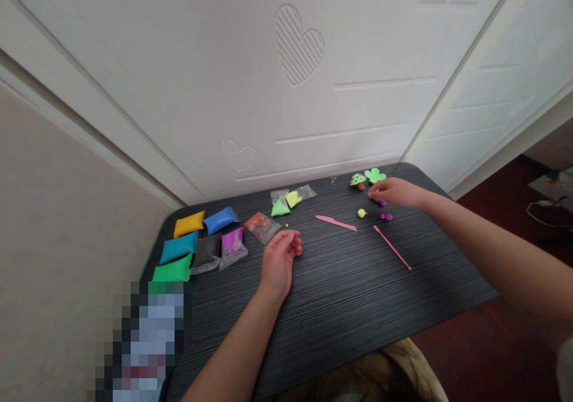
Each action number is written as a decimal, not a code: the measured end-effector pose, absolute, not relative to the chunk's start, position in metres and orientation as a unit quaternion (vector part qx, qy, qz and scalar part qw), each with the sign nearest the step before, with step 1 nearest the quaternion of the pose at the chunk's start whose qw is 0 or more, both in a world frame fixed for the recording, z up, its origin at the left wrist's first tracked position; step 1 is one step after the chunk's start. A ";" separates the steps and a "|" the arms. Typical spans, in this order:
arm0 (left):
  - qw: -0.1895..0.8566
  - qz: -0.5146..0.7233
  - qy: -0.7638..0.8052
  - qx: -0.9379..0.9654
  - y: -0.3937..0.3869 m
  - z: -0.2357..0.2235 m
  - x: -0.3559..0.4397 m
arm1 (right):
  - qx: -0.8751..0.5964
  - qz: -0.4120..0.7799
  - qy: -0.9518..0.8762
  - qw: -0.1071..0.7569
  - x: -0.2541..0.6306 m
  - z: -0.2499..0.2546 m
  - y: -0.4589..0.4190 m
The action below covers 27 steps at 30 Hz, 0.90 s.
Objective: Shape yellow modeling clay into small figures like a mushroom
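Note:
My left hand (280,263) is over the middle of the table with its fingers curled in and the thumb against them; anything inside is hidden. A tiny yellow-green crumb (287,225) lies just beyond its fingertips. At the right, my right hand (393,191) has its fingertips pinched together, and I cannot make out what they hold. Under it shows a purple clay piece (381,203), with a second purple clay piece (386,216) nearer me. Close by are a yellow clay ball (361,213) with a small reddish tip, a green clay flower shape (375,176) and a spotted clay mushroom (358,181).
A pink plastic knife (336,222) and a thin pink stick tool (393,247) lie on the dark table (331,306). Opened clay packets, orange (262,227), green (280,207) and yellow (293,198), sit at centre. Several coloured packets (179,247) cluster left. A white panel (295,116) stands behind.

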<state>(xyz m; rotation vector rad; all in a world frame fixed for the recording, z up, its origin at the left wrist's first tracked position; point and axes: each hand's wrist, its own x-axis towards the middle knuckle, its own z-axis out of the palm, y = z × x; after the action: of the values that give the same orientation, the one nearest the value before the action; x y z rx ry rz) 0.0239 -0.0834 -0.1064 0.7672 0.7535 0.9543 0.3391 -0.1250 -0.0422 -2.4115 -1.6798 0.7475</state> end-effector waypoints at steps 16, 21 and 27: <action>0.746 0.437 0.350 0.360 -0.083 -0.110 0.025 | -0.660 0.068 -0.741 0.106 0.310 -0.057 -0.175; 0.746 0.439 0.346 0.361 -0.084 -0.110 0.026 | -0.644 0.039 -0.758 0.091 0.310 -0.065 -0.178; 0.746 0.440 0.348 0.358 -0.084 -0.109 0.026 | -0.636 0.032 -0.766 0.083 0.310 -0.069 -0.171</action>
<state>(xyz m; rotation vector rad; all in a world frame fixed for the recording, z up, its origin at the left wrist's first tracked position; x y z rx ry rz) 0.0264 -0.0840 -0.1089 0.7839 0.7626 0.9625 0.3097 -0.1709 -0.0692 -1.9007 -2.2880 0.0961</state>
